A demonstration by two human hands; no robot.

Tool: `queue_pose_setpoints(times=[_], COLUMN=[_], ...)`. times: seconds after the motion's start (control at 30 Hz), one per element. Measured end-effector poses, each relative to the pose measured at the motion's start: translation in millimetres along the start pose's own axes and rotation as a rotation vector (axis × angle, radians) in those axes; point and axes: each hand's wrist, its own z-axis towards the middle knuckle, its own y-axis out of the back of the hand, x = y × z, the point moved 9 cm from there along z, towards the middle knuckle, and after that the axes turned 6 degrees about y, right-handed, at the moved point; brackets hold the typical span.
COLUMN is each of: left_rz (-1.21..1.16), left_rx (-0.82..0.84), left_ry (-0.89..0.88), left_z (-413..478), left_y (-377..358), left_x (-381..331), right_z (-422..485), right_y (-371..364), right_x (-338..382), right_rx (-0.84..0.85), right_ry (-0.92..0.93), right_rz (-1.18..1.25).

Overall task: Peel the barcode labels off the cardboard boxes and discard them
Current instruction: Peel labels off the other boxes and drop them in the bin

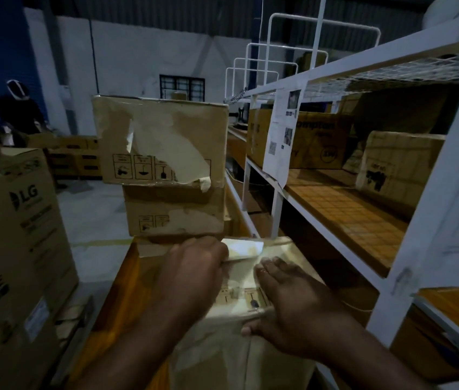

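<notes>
L hand (197, 263) pinches label (243, 248) at its left end; label runs right. R hand (290, 302) lies flat w/ straight fingers on box (217, 350).

The left hand (194, 266) reaches forward knuckles-up, fingers curled on the edge of a label (243, 249). Just beside it the right hand (293, 302) lies flat, palm down, fingers straight, thumb spread leftward.

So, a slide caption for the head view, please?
Left hand grips a lifted label on a cardboard box; right hand presses the box.
</notes>
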Motion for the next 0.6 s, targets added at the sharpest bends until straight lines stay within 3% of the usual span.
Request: queue_pose_setpoints(times=[0.3, 0.6], left_rz=[-0.072, -0.078], left_rx=[-0.241, -0.277], left_ry=[0.168, 0.114], left_z=[-20, -28], left_y=[13, 17], left_x=[15, 15], right_z=[34, 7], right_y=[6, 6], right_x=[48, 30], right_rx=[-0.010, -0.015], right_ry=[0.237, 0.120], right_rz=[-0.018, 0.027])
